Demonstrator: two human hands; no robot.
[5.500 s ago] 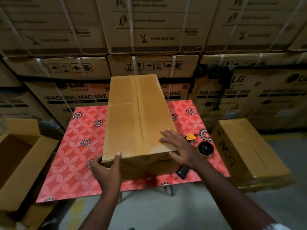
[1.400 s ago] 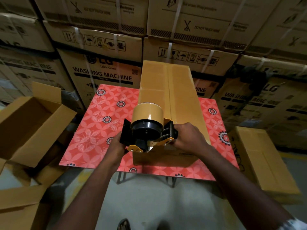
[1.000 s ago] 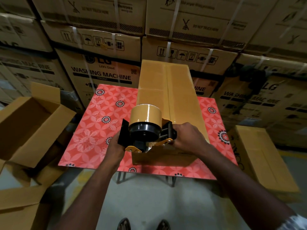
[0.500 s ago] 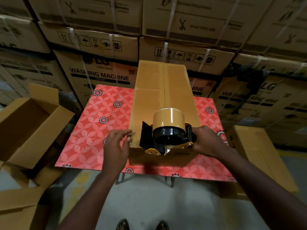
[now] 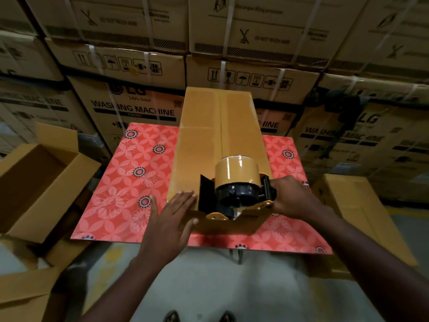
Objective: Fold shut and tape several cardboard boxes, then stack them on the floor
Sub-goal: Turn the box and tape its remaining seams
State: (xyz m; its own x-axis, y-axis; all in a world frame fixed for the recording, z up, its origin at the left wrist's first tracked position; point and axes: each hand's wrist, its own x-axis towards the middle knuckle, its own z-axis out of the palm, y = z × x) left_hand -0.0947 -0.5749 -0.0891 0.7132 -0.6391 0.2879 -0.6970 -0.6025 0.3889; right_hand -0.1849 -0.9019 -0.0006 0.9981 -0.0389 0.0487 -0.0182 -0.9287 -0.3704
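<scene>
Nearest the viewer, the toes of two dark shoes [image 5: 173, 316] stand on a grey concrete floor [image 5: 209, 284], and two bare forearms reach forward from the near edge. The left hand [image 5: 170, 219] lies flat, its fingers straight and close together. It rests on the near left corner of a long, closed, tan cardboard box [image 5: 216, 135], with the thumb lying along the box's near top edge. The right hand [image 5: 293, 198] is curled round the handle of a black and yellow tape dispenser [image 5: 232, 198] and grips it; the fingers hide most of the handle. The tape dispenser stands at the near end of the box top, over the centre seam where the two top flaps meet. It carries a broad roll of glossy tan packing tape [image 5: 236, 170]. Whether any tape is already stuck to the seam cannot be told.

The cardboard box lies lengthwise, near to far, on a table top with a red floral cover [image 5: 130, 182]. A metal leg shows under the table's near edge. Near left on the floor lies loose tan cardboard [image 5: 21, 298]. Left of the table is an open carton [image 5: 46, 182] of the same tan board, one flap raised. Right of the table a closed carton [image 5: 362, 217] rests on the floor. At the far side rises a wall of large strapped cartons [image 5: 139, 110] printed "WASHING MACHINE".
</scene>
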